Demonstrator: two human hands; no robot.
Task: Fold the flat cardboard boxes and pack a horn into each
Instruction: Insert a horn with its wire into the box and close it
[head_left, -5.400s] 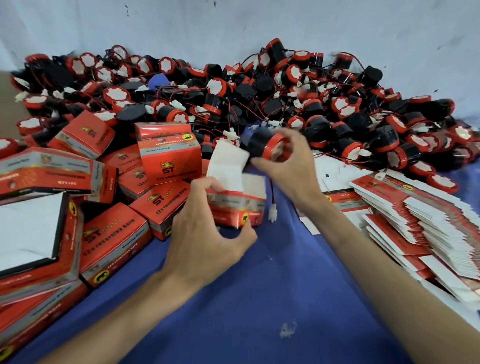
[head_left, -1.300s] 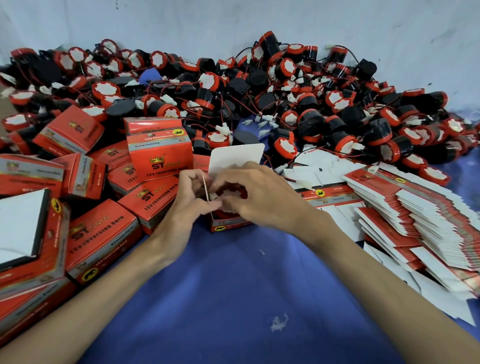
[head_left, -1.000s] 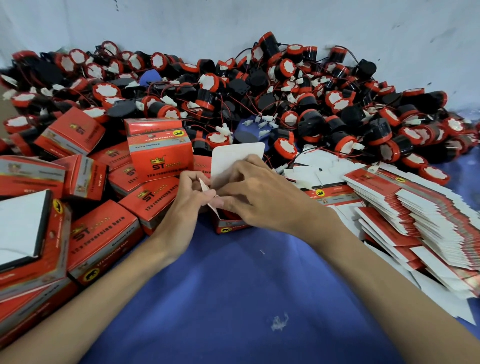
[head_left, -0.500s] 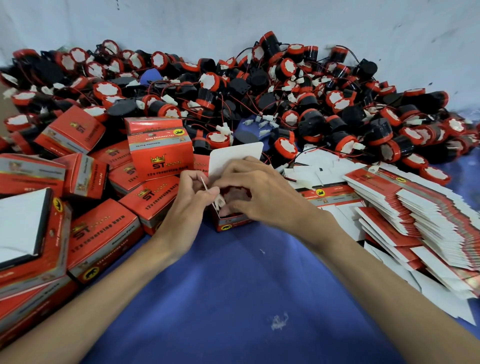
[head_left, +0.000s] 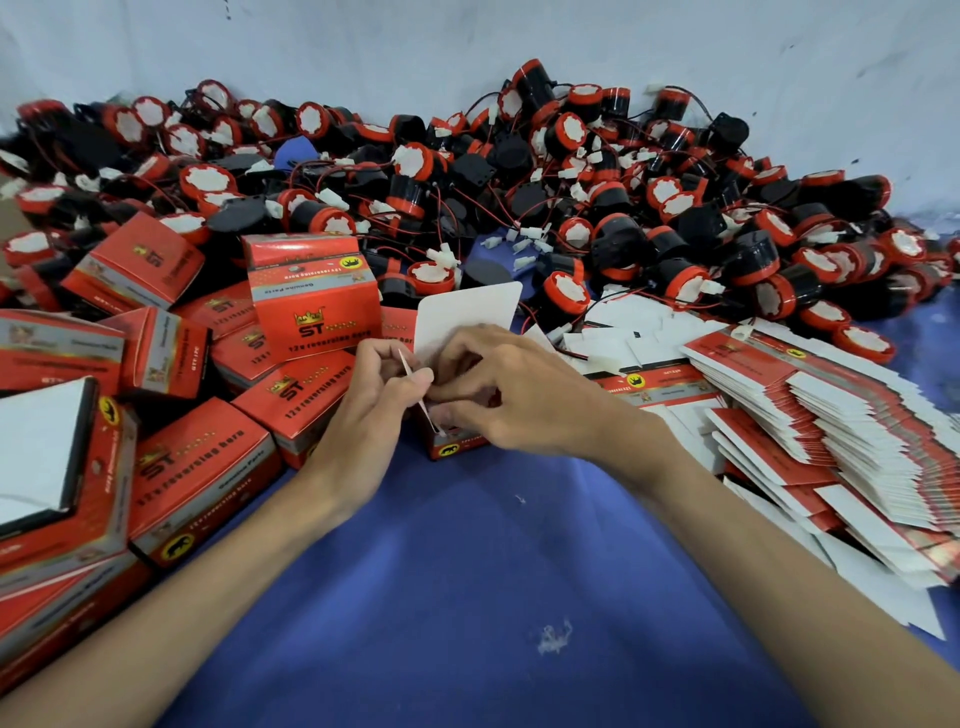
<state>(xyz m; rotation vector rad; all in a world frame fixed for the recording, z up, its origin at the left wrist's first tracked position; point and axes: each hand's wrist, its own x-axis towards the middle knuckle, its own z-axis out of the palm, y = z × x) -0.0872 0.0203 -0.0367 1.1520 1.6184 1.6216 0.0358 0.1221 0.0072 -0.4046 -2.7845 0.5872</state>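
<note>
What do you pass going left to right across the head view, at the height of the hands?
Folded boxes → left hand → open box → right hand → flat boxes.

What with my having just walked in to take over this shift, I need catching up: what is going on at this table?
A person is working on a small red box on the blue cloth. The left hand pinches its side flap, the right hand curls over the open top, hiding the inside, and the white lid flap stands upright behind. Loose horns are heaped at the back, folded boxes lie to the left and flat boxes are stacked to the right.
</note>
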